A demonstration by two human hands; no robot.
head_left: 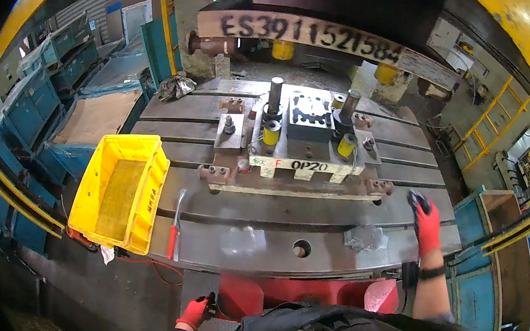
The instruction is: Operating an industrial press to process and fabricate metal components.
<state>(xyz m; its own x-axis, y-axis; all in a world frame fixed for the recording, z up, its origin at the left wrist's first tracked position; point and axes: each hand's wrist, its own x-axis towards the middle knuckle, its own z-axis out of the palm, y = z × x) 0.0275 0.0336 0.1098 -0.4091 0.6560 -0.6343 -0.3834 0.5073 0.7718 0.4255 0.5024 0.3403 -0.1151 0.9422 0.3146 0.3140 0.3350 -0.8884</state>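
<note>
My left hand (197,312), in a red glove with dark fingertips, is low in front of the press bed, beside a red housing (282,289) with curved guards. Its fingers look apart, and I make out nothing in them. Over the right front part of the slotted press bed (265,217) is my right hand (425,219), gloved alike. Its fingers point forward along the metal and seem to hold nothing. Farther in, a stamping die (309,165) is clamped down, with upright guide posts (275,96), yellow cylinders (272,132) and a dark block (311,130) bearing a bright patterned top.
A yellow plastic bin (121,192) stands at the bed's left edge. A red-handled tool (174,239) lies beside it. Clear plastic-like pieces (365,238) rest near the front edge. The upper die plate (320,29) hangs above. Blue crates (27,111) are stacked at left.
</note>
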